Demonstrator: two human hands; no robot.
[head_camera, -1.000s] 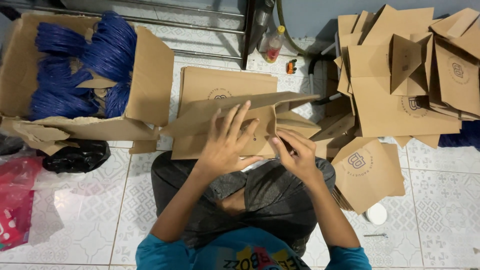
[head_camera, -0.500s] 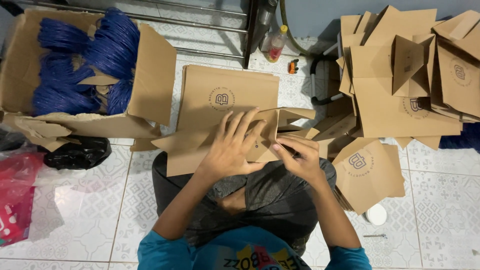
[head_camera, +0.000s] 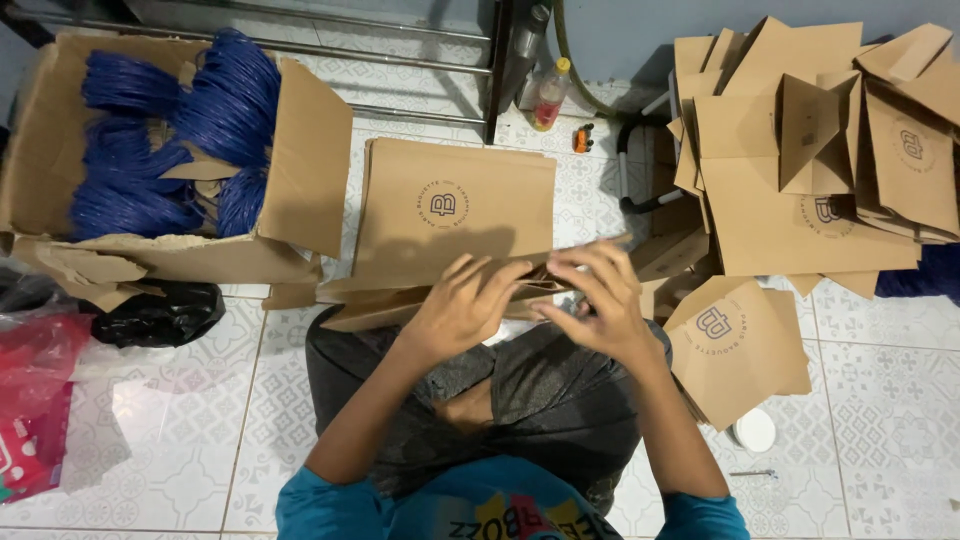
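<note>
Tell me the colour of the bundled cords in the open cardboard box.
Deep blue: the cords fill the cardboard box at upper left of the head view.

Centre frame, I see a flattened brown paper bag (head_camera: 440, 295), held almost edge-on and lying crosswise above the lap. It is plain kraft paper, its long folded edge running from lower left up toward the right, with its middle hidden and only the narrow creased side in view.
</note>
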